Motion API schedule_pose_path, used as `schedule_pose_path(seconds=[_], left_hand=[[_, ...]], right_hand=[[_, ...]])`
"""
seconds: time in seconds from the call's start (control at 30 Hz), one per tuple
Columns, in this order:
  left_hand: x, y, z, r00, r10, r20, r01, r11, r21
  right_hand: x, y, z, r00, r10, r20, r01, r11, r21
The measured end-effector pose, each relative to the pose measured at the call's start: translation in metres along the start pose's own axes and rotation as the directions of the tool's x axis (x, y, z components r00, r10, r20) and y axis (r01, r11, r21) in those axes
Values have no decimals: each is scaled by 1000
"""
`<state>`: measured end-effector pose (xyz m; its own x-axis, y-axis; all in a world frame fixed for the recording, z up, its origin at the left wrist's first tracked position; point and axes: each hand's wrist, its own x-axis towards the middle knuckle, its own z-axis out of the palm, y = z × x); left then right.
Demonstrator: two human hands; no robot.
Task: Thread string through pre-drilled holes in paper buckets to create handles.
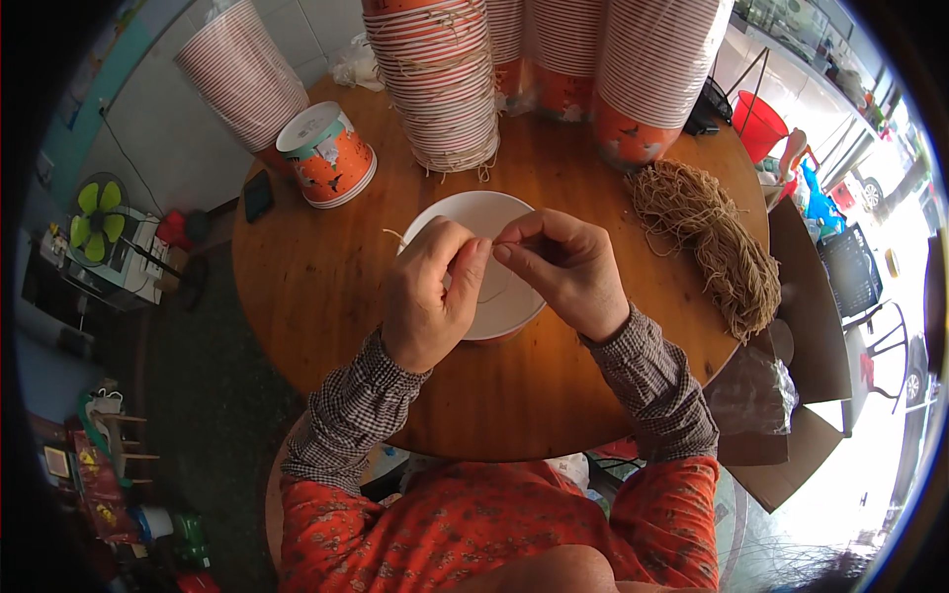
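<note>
A white-lined paper bucket (465, 210) stands mouth up on the round wooden table in front of me. Over its mouth my left hand (435, 282) and my right hand (568, 267) meet, fingertips pinched close together. Between them is a thin piece of tan string (393, 234); one end sticks out to the left of my left hand, and a faint length hangs against the bucket's inside. The exact spot where the fingertips grip it is too small to make out. A thick hank of the same string (707, 237) lies to the right.
Behind the bucket rises a tall nested stack of orange and white buckets (440, 94) with string about them. Wrapped stacks (652, 79) stand beside it. At left are an upturned orange bucket (334, 163) and a phone (258, 197). Cardboard boxes (811, 296) sit beyond the right edge.
</note>
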<state>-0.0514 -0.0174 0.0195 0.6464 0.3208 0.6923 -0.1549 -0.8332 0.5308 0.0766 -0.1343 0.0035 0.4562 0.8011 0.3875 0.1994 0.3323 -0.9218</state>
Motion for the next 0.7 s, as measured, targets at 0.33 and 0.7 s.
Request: schedule_pose_path(seconds=[0.33,0.7], left_hand=[[18,-11,21,997,62,-42,-66,994,-87],[17,-6,35,996,79,45,-79,997,9]], right_hand=[[19,12,-34,993,99,61,-108,983,146],[11,19,-50,977,193,92,-209,951,227]])
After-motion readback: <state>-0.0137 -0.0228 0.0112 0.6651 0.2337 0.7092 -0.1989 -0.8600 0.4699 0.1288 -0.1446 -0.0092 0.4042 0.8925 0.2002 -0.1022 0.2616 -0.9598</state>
